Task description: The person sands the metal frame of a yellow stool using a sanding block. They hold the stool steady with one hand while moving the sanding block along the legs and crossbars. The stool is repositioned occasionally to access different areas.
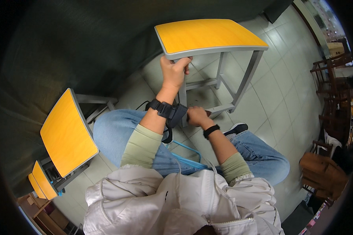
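Observation:
A small stool (211,35) with a yellow wood-look seat and grey metal legs stands upright in front of me. My left hand (173,72) is closed around the top of its near left leg, just beneath the seat's corner. Lower down, my right hand (198,116) is curled into a grip beside the foot of that same leg, close to the lower crossbar (219,109). A bit of something dark reddish-brown pokes out by the right fingers; its kind cannot be made out. Black bands sit on both wrists, the left one carrying a black box.
To my left stands another yellow-topped stool (68,135), with a further yellow top (42,181) behind it. A dark curtain (86,47) hangs along the far left. A light blue bar (188,158) runs between my legs. Brown chairs (333,78) and a brown bag (323,170) line the right side.

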Demonstrator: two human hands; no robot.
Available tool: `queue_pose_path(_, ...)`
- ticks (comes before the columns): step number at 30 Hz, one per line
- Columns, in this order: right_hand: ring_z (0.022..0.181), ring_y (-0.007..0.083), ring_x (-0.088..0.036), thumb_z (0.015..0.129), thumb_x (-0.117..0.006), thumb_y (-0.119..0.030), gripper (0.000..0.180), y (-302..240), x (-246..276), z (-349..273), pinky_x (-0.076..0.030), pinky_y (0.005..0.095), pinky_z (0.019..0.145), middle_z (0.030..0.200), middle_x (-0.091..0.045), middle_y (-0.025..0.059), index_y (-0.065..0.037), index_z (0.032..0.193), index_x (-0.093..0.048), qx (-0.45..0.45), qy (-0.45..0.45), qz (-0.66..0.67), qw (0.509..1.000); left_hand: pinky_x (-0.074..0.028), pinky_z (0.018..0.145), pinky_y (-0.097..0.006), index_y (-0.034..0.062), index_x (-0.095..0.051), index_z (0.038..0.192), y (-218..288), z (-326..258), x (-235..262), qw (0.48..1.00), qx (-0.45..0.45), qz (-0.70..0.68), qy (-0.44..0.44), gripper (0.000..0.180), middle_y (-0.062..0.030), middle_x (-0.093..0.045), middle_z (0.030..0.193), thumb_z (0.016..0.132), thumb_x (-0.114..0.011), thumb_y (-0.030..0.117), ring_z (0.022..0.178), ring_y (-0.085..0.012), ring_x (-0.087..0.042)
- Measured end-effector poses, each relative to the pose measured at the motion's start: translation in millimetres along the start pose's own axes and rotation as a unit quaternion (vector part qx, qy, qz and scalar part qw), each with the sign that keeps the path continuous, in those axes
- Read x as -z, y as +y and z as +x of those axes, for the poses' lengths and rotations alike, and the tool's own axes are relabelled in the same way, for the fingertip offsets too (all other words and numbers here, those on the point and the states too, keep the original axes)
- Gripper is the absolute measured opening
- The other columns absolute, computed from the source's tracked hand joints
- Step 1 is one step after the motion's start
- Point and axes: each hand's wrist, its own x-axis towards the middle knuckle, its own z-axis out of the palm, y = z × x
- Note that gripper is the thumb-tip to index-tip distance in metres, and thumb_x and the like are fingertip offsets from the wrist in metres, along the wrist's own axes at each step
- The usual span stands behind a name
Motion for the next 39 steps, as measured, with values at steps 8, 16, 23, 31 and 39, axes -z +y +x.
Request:
queue_pose_path(8,0.106,0.0285,-0.059,0.072,-0.068,-0.021,0.029,-6.6,9.6,-6.8,-0.043,0.0447,0.090,0.104,-0.065,0.0068,-0.015,0.099,-0.066,-0.041,-0.013,0.053,0.998,-0.038,0.040,-0.026,-0.0054,-0.062,0.069,1.4,-2.6,1.4,1.000,0.008,0.009,-0.007,0.011,-0.0058,-0.057,0.057,0.072,-0.064,0.005,0.042,-0.0127,-0.049)
queue_pose_path(16,0.106,0.0242,-0.057,0.069,-0.073,-0.031,0.039,25.3,13.3,-34.3,-0.038,0.0412,0.090,0.105,-0.065,0.0050,-0.017,0.105,-0.065,-0.072,0.036,0.027,0.996,-0.038,0.040,-0.025,-0.0057,-0.062,0.070,-0.9,-3.2,1.2,1.000,0.000,-0.004,-0.011,0.012,-0.0059,-0.057,0.057,0.072,-0.064,0.006,0.041,-0.0129,-0.050)
queue_pose_path(23,0.104,0.0232,-0.055,0.079,-0.066,-0.026,0.028,87.0,12.8,-60.5,-0.039,0.0395,0.086,0.102,-0.065,0.0052,-0.014,0.104,-0.063,-0.193,0.068,-0.177,0.963,-0.039,0.040,-0.025,-0.0054,-0.062,0.071,-0.7,-4.4,1.7,1.000,-0.006,-0.001,-0.013,0.012,-0.0058,-0.058,0.058,0.072,-0.064,0.006,0.041,-0.0131,-0.050)
queue_pose_path(31,0.103,0.0251,-0.053,0.084,-0.056,-0.017,0.026,95.5,-12.5,-73.2,-0.042,0.0387,0.080,0.109,-0.060,0.0077,-0.010,0.109,-0.059,-0.247,0.248,-0.213,0.912,-0.038,0.040,-0.025,-0.0046,-0.063,0.072,-1.8,-3.8,1.8,1.000,-0.006,0.000,-0.008,0.012,-0.0053,-0.058,0.059,0.072,-0.065,0.007,0.042,-0.0128,-0.050)
queue_pose_path(39,0.110,0.0304,-0.053,0.087,-0.052,-0.017,0.044,62.7,-28.8,-71.8,-0.043,0.0445,0.083,0.133,-0.052,0.0144,-0.012,0.130,-0.053,-0.296,0.268,-0.153,0.904,-0.039,0.040,-0.026,-0.0040,-0.062,0.072,-1.8,-1.0,1.5,1.000,-0.005,-0.006,-0.005,0.011,-0.0047,-0.057,0.058,0.073,-0.065,0.006,0.042,-0.0122,-0.050)
